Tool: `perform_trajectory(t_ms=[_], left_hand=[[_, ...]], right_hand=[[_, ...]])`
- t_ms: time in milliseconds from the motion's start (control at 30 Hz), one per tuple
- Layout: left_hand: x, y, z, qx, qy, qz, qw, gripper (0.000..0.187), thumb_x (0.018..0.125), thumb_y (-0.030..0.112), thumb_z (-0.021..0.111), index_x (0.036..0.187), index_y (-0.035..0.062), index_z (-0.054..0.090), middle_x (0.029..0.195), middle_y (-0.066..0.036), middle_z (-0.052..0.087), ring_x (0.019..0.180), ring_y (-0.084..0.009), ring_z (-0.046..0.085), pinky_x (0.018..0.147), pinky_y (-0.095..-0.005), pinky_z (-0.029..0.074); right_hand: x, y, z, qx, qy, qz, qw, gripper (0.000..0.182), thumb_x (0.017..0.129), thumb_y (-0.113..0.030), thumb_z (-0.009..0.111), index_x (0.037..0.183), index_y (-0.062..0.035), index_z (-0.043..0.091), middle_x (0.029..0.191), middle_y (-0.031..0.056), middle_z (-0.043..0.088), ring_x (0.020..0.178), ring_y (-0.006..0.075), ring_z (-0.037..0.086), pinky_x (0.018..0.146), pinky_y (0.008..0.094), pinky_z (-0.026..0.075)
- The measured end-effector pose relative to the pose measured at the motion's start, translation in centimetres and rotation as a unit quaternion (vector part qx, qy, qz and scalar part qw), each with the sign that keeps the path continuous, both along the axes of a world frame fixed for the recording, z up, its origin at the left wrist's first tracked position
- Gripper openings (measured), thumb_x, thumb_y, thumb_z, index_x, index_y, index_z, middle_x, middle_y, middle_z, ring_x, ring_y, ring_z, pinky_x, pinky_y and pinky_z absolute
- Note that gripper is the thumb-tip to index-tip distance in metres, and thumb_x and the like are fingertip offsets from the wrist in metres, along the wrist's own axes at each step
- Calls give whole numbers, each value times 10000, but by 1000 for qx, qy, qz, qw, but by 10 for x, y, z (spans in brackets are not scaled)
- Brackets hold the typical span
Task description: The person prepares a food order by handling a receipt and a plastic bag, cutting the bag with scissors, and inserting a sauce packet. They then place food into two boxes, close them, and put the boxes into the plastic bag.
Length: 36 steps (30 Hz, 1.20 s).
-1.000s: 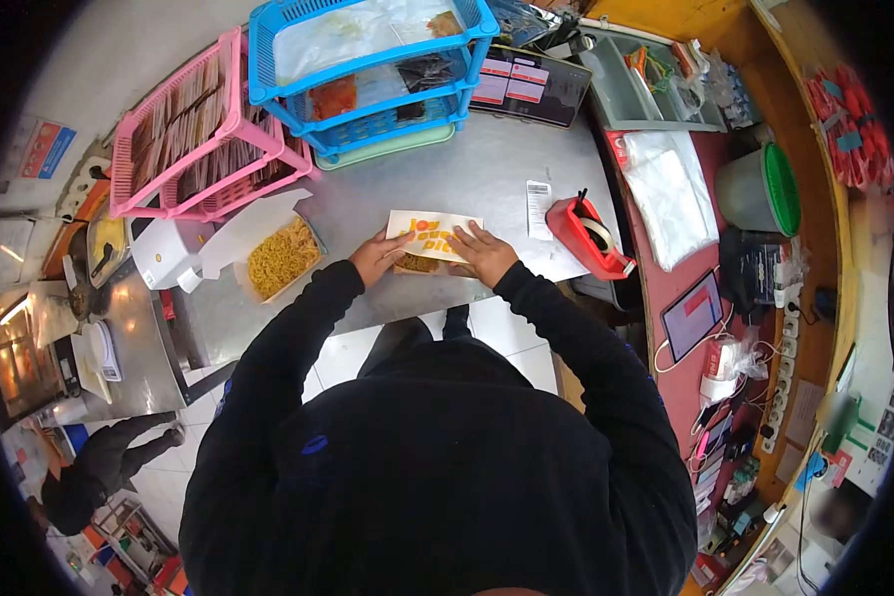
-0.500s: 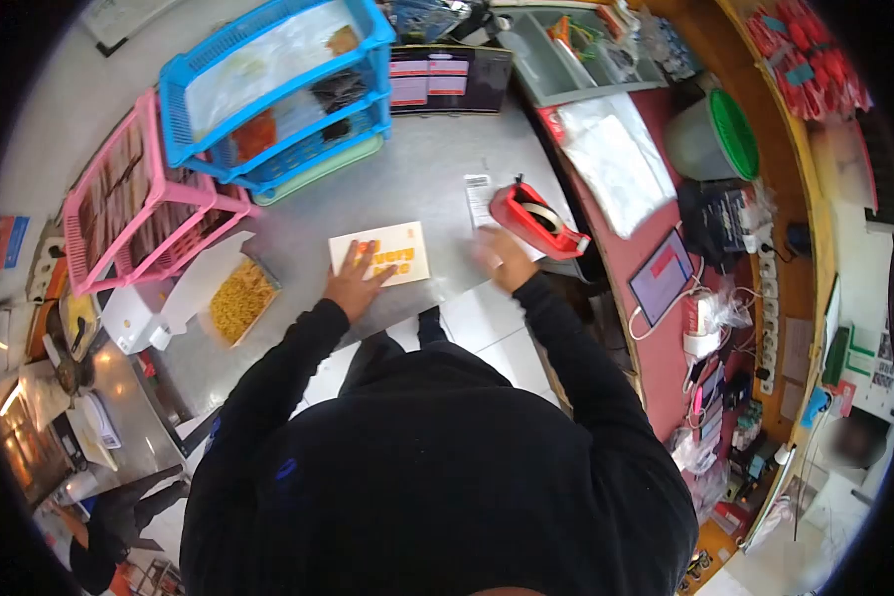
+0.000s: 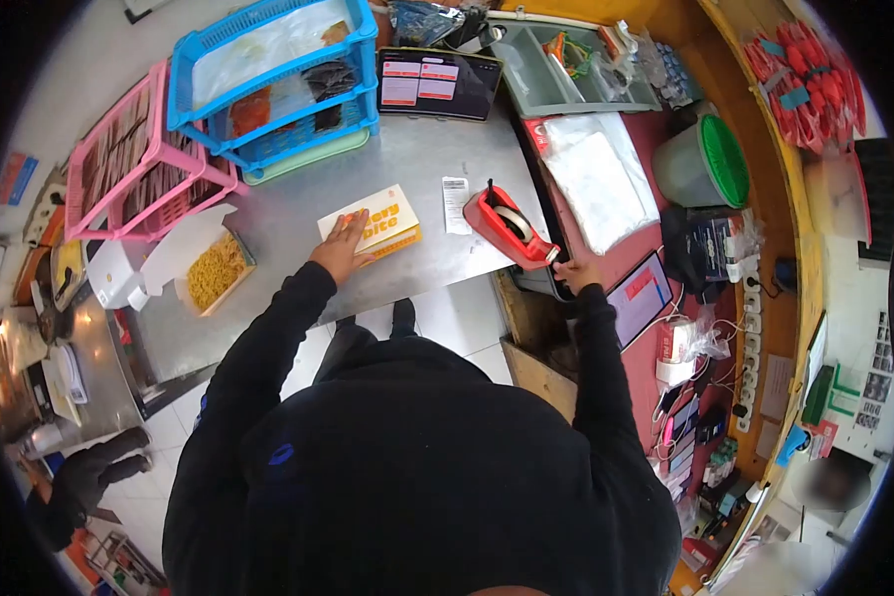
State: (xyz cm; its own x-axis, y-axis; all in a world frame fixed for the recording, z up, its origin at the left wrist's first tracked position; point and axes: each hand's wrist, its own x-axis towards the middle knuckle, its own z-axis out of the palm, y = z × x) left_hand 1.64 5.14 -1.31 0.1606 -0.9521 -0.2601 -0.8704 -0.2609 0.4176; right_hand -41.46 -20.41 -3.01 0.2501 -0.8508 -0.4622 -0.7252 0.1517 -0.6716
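Note:
A white and yellow food box [image 3: 392, 230] with orange lettering lies lid down and closed on the metal table. My left hand [image 3: 340, 248] rests flat on its lid, fingers stretched out. To the right, a red tape dispenser [image 3: 512, 226] holds a roll of tape [image 3: 512, 221]. My right hand [image 3: 578, 272] is at the dispenser's cutter end, its fingers closed in a pinch at the tape's end; the strip itself is hard to see. A printed receipt [image 3: 455, 206] lies between box and dispenser. An open box of noodles [image 3: 217, 273] stands at the left.
Blue stacked baskets [image 3: 268, 134] and a pink rack [image 3: 149, 164] stand at the back left. A tablet [image 3: 439, 83] leans at the back. On the red counter lie white plastic bags [image 3: 601, 184], another tablet [image 3: 639, 298] and a green-lidded bin [image 3: 722, 159]. A person [image 3: 89, 482] is at lower left.
My right hand has moved right, from beside the receipt to the dispenser's cutter end. My left hand stays on the box. The view has shifted, and the receipt now shows beside the dispenser.

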Motion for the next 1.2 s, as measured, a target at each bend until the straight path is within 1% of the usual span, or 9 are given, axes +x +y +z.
perform_trajectory(t_ms=[67, 133, 233, 500, 700, 800, 967, 1067, 1200], left_hand=[[-9, -7, 9, -3, 25, 24, 999, 733, 864, 362, 503, 1406, 133, 65, 1398, -192, 253, 1304, -361, 210, 1021, -386, 306], [-24, -7, 17, 7, 60, 52, 997, 741, 864, 350, 507, 1404, 118, 55, 1384, -232, 255, 1296, -381, 217, 1021, -386, 305], [-43, -11, 3, -28, 62, 74, 995, 738, 870, 360, 492, 1403, 104, 52, 1376, -258, 249, 1281, -413, 231, 1016, -399, 307], [-51, -19, 5, -20, 14, 81, 996, 585, 900, 356, 427, 1400, 247, 144, 1368, -259, 261, 1261, -447, 247, 1010, -421, 310], [-32, 3, 12, -2, 37, 14, 999, 498, 889, 320, 454, 1356, 331, 279, 1412, -191, 218, 1297, -382, 215, 1036, -428, 262], [-38, 30, 3, -13, 9, -18, 1000, 524, 865, 353, 484, 1352, 283, 306, 1441, -165, 151, 1327, -364, 129, 1040, -523, 176], [-53, 38, 2, -151, 16, 106, 983, 566, 815, 420, 529, 1329, 250, 361, 1434, -183, 152, 1343, -352, 57, 981, -658, 72], [-60, 14, 0, -108, -30, 122, 986, 536, 815, 411, 524, 1313, 273, 384, 1427, -192, 164, 1334, -388, 61, 990, -641, 62], [-53, -4, -1, -46, -64, 111, 991, 523, 808, 435, 519, 1303, 323, 392, 1432, -204, 133, 1330, -399, 57, 991, -642, 70]], right_hand=[[15, 4, 13, -314, 211, 7, 925, 198, 778, -190, 670, 803, 4, 643, 676, 104, 649, 577, 130, 602, 561, 273, 478], [40, -5, 28, -222, -44, -161, 961, 168, 808, -159, 625, 808, 9, 635, 714, 99, 652, 626, 129, 608, 589, 268, 479], [129, 33, 49, -43, -323, 23, 945, 116, 788, -111, 600, 821, -7, 639, 727, 64, 632, 595, 91, 563, 527, 223, 457], [240, 112, -41, 148, -59, 171, 972, 305, 732, -320, 692, 775, -21, 649, 626, 34, 622, 492, 133, 537, 482, 258, 441], [216, 88, -31, -505, 27, 295, 810, 192, 698, -133, 633, 854, -22, 624, 818, 141, 608, 759, 292, 581, 705, 361, 478], [229, 66, -67, -366, 96, 341, 860, 213, 660, -75, 611, 865, -20, 613, 858, 154, 575, 825, 300, 553, 760, 380, 459], [253, 96, -5, -272, -227, 320, 879, 219, 660, -48, 602, 876, -10, 605, 797, 131, 552, 638, 262, 538, 569, 328, 449], [240, 132, -3, -211, -194, 505, 814, 240, 658, -100, 648, 880, -14, 620, 893, 137, 546, 820, 268, 544, 733, 343, 448], [199, 102, 31, -261, -247, 375, 854, 262, 688, -169, 695, 890, -16, 628, 941, 135, 557, 929, 278, 534, 828, 351, 418]])
